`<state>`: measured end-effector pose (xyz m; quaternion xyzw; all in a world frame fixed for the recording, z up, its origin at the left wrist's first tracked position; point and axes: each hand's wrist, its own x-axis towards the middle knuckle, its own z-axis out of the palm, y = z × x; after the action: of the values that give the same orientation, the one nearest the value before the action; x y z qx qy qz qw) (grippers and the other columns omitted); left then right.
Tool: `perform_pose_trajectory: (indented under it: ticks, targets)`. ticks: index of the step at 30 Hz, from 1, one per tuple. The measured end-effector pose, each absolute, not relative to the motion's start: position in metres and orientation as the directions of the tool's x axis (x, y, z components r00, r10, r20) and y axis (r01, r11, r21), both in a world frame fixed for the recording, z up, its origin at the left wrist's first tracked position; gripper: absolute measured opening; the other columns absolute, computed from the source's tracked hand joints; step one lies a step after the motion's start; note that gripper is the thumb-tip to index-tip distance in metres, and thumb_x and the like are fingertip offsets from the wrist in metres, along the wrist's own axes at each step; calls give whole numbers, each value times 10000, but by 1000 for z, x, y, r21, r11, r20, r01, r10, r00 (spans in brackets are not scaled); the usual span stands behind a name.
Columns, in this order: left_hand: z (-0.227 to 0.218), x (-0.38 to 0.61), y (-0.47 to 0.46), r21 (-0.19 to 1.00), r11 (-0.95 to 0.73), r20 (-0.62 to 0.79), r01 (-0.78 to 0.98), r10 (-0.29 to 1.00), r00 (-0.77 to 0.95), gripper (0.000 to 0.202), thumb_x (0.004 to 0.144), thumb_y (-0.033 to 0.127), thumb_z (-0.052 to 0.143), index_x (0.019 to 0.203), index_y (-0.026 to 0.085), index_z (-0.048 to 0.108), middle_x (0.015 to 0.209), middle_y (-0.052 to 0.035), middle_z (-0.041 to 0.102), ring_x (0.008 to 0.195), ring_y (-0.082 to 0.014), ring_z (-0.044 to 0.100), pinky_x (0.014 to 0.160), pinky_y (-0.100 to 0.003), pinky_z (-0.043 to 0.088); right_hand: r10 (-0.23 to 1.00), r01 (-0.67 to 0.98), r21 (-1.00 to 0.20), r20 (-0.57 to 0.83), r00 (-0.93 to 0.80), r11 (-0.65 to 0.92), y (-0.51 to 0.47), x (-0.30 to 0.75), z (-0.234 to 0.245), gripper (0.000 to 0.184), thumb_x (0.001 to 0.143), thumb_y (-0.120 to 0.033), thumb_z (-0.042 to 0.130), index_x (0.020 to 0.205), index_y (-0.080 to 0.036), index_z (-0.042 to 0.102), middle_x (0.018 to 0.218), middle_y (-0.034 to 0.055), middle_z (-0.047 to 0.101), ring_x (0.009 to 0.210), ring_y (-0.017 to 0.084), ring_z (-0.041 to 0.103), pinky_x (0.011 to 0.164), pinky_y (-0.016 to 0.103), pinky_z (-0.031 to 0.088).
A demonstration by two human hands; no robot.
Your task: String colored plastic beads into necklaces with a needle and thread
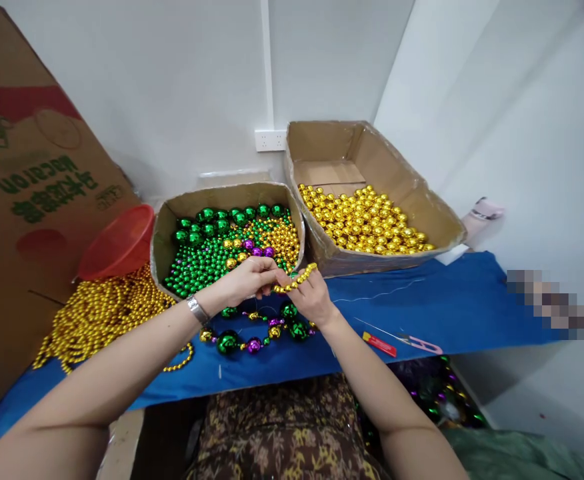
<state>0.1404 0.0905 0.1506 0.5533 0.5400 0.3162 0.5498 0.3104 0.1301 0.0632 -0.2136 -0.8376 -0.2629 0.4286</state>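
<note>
A short strand of gold beads [299, 277] lies across the fingers of my right hand [316, 297], which is closed on it. My left hand [252, 275] pinches at the strand's left end, so the two hands almost touch; its fingertips are partly hidden. Both hands are over the front edge of a low cardboard box [158, 233] holding green beads [205, 260], small gold beads [283, 233] and purple beads [257, 251]. Just below my hands, a necklace of green, purple and gold beads [253, 345] lies on the blue cloth [172, 390].
A larger carton [407, 173] of gold beads [362, 220] stands at the back right. Gold bead strands [107, 317] are heaped at left beside a red basin [119, 243] and a tall carton [32, 200]. Pink-handled scissors [425, 345] and a red-and-yellow packet [379, 344] lie at right.
</note>
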Motion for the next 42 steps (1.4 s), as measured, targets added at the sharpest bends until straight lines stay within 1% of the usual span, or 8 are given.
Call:
perform_pose_trajectory:
  ticks: [6,8,11,17,21,28,34,42]
  targets:
    - [144,142,88,987,86,-106,135,983,152,259,786,365,661,661,160,563,547,43,451,442,-47,350,405,-169,264,466,594,-118,746,-475,796,103,314,61,430,930,-173,511,1354,-245,518,963,98,690,897,223,631,810,387,504]
    - [142,141,86,995,54,-61,78,994,90,274,796,396,654,682,164,564,589,30,491,467,-57,370,427,-176,309,518,488,-269,696,-498,830,85,321,63,442,928,-191,511,1369,-224,500,1116,104,684,1009,221,639,888,372,514]
    - [138,140,82,999,26,-27,45,999,25,276,806,416,642,719,166,566,657,14,548,519,-75,420,483,-192,381,515,259,-455,638,-573,852,62,331,67,407,933,-200,504,1336,-255,520,1074,38,717,875,150,689,811,283,556]
    - [130,148,69,941,-202,173,270,977,128,249,872,374,559,755,157,593,710,-4,580,658,-114,499,630,-225,414,821,325,-759,475,-317,564,66,326,80,234,943,-263,484,1066,-213,678,923,57,717,813,169,673,777,307,542]
    - [120,150,58,878,-290,230,381,953,195,223,910,328,500,794,161,588,721,-7,562,669,-125,481,640,-239,397,903,101,-926,324,-280,364,81,309,76,256,937,-356,500,1061,-211,670,1009,62,698,930,178,658,839,314,527]
    - [107,143,46,864,-286,241,413,957,158,216,910,318,501,786,161,583,708,-8,564,658,-127,484,628,-243,390,944,-159,-980,162,-286,120,86,290,67,237,833,-450,632,860,-215,629,834,18,638,779,146,601,702,262,518]
    - [97,136,41,972,-124,145,199,985,-94,254,886,400,546,798,168,601,675,2,563,619,-117,479,590,-232,396,942,-393,-914,39,-333,-101,92,283,83,287,826,-504,612,873,-241,508,813,-4,605,740,126,594,635,234,509]
    - [72,127,39,986,10,-31,-165,992,-122,286,817,411,651,711,155,579,650,3,569,572,-88,479,530,-208,368,916,-315,-941,10,-400,-127,112,279,70,320,780,-491,668,802,-215,506,607,-68,491,497,57,455,406,159,281]
